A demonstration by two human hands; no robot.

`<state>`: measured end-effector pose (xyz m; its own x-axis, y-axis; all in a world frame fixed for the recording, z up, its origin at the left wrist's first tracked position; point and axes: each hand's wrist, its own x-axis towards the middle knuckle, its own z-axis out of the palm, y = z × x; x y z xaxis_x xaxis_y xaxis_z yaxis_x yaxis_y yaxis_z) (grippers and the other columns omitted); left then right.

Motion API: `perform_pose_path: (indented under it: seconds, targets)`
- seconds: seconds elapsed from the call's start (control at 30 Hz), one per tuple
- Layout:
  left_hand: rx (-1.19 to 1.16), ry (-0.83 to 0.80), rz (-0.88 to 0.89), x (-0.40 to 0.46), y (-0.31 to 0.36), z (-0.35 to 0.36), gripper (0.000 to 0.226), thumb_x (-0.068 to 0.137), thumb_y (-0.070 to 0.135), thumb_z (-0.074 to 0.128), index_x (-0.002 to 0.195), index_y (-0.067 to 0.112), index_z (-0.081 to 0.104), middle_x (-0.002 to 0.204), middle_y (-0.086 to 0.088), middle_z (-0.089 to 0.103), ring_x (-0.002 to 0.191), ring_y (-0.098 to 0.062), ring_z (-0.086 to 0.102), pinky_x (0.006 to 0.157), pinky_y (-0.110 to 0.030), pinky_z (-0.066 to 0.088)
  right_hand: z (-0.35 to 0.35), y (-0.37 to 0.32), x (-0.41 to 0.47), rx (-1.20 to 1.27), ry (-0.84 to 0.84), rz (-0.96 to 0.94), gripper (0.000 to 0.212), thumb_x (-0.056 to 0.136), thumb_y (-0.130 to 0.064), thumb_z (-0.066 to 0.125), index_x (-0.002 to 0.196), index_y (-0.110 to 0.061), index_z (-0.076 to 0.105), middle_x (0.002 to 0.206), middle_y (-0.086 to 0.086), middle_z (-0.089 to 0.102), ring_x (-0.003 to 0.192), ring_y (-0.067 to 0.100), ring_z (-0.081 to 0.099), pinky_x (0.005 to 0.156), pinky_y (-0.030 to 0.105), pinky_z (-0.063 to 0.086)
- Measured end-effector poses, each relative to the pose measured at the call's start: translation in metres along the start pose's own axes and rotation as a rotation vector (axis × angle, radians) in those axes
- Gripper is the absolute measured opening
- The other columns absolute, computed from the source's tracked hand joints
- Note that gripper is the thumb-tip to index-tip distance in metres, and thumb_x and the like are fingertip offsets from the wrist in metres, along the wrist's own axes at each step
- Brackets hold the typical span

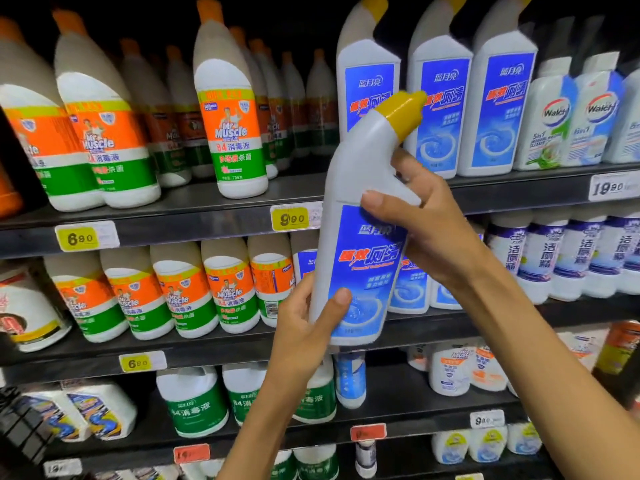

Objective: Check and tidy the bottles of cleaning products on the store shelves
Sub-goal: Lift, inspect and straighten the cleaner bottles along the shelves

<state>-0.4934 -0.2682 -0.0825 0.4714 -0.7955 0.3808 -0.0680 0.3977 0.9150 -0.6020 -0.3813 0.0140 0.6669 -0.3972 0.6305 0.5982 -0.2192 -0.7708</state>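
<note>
I hold a white toilet-cleaner bottle [360, 216] with a blue label and an angled yellow cap in front of the shelves, its label facing me. My left hand [304, 327] grips its lower part, thumb across the label. My right hand [422, 220] wraps around its neck and shoulder from the right. Three matching bottles [440, 98] stand upright on the top shelf behind it. More of the same kind [412, 285] stand on the middle shelf, partly hidden by the held bottle.
Orange-and-green Mr Muscle bottles [228, 133] fill the left of the top and middle shelves. White Walch bottles [557, 123] stand at the top right, purple-labelled ones [547, 258] below. Yellow price tags [290, 218] line the shelf edges. Green-labelled jugs [194, 403] sit lower down.
</note>
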Motion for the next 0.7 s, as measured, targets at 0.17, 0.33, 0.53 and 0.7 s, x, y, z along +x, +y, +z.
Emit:
perform_pose_path:
  seconds: [0.17,0.33,0.53,0.7]
  targets:
    - [0.132,-0.031,0.129,0.016,-0.008,-0.007,0.037,0.078,0.033,0.068,0.113,0.035,0.058,0.112,0.011,0.068,0.105,-0.002,0.062,0.077,-0.012,0.049,-0.007,-0.002,-0.018,-0.176,-0.079,-0.11,0.054,0.064,-0.012,0.077,0.112,-0.034,0.066,0.108,-0.01,0.069,0.1,0.009,0.064,0.082,0.025,0.052]
    - [0.145,-0.097,0.161,0.02,-0.016,0.0,0.055,0.078,0.056,0.065,0.123,0.029,0.049,0.118,0.01,0.062,0.111,-0.003,0.058,0.079,-0.011,0.049,-0.01,-0.007,-0.023,-0.239,-0.127,-0.114,0.057,0.064,-0.013,0.077,0.114,-0.037,0.065,0.107,-0.016,0.069,0.099,0.005,0.065,0.079,0.02,0.052]
    - [0.065,-0.112,0.056,0.019,-0.019,0.005,0.082,0.055,0.085,0.057,0.111,0.025,0.052,0.1,0.018,0.071,0.094,-0.003,0.068,0.069,-0.013,0.052,-0.016,-0.004,-0.007,0.035,-0.114,-0.018,0.061,0.066,-0.024,0.073,0.123,-0.025,0.053,0.115,-0.005,0.065,0.102,0.016,0.064,0.081,0.03,0.054]
    - [0.063,-0.15,-0.057,0.017,-0.021,0.014,0.053,0.075,0.063,0.044,0.103,0.02,0.058,0.092,0.016,0.074,0.086,-0.002,0.069,0.066,-0.012,0.051,-0.014,0.011,0.007,0.37,-0.084,0.12,0.08,0.058,-0.033,0.079,0.131,-0.017,0.05,0.112,0.016,0.065,0.094,0.03,0.063,0.088,0.044,0.049]
